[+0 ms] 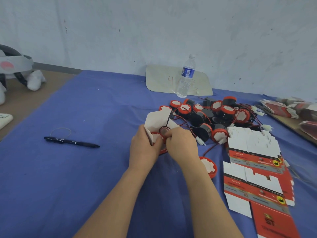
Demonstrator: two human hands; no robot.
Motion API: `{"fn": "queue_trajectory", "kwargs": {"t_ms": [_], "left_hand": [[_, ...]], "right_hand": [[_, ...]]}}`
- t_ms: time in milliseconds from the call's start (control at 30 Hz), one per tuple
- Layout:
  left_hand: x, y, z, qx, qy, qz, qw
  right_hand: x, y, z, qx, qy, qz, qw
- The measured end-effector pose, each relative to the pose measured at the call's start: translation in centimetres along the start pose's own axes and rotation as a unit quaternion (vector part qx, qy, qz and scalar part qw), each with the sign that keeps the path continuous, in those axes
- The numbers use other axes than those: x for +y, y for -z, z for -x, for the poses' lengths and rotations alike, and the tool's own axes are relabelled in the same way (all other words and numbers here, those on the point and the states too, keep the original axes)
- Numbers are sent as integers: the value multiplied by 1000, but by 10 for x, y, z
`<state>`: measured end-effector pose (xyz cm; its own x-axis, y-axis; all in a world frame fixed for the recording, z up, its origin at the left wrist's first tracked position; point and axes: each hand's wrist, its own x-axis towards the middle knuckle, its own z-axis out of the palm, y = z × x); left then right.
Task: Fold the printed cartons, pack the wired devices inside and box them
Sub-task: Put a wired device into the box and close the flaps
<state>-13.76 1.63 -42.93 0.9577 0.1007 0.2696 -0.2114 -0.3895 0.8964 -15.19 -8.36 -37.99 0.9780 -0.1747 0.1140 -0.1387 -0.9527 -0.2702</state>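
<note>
My left hand (143,146) grips the side of an opened printed carton (158,120), whose white flaps stand up toward the back. A red and black wired device (156,136) sits in the carton's mouth. My right hand (181,145) pinches that device's coiled wire at the opening. A heap of the same red and black devices (212,115) with tangled red and black wires lies just behind and to the right. Flat printed cartons (253,169) are stacked at the right. One loose device (208,166) lies by my right wrist.
A blue cloth (85,169) covers the work surface. A black pen (72,142) and a rubber band (60,132) lie to the left. A water bottle (186,76) stands at the back on a pale card (161,79). More flat cartons (291,109) lie far right.
</note>
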Motion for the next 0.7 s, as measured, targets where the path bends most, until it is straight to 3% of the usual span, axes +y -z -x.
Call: {"fn": "queue_trajectory", "kwargs": {"t_ms": [200, 433, 700], "left_hand": [[2, 4, 2, 50, -3, -80, 996], [4, 3, 4, 44, 0, -89, 995], [5, 4, 3, 37, 2, -76, 996]], "right_hand": [[-1, 1, 6, 3, 29, -56, 998], [-16, -2, 1, -64, -53, -21, 996], [-18, -6, 14, -7, -36, -63, 997]]}}
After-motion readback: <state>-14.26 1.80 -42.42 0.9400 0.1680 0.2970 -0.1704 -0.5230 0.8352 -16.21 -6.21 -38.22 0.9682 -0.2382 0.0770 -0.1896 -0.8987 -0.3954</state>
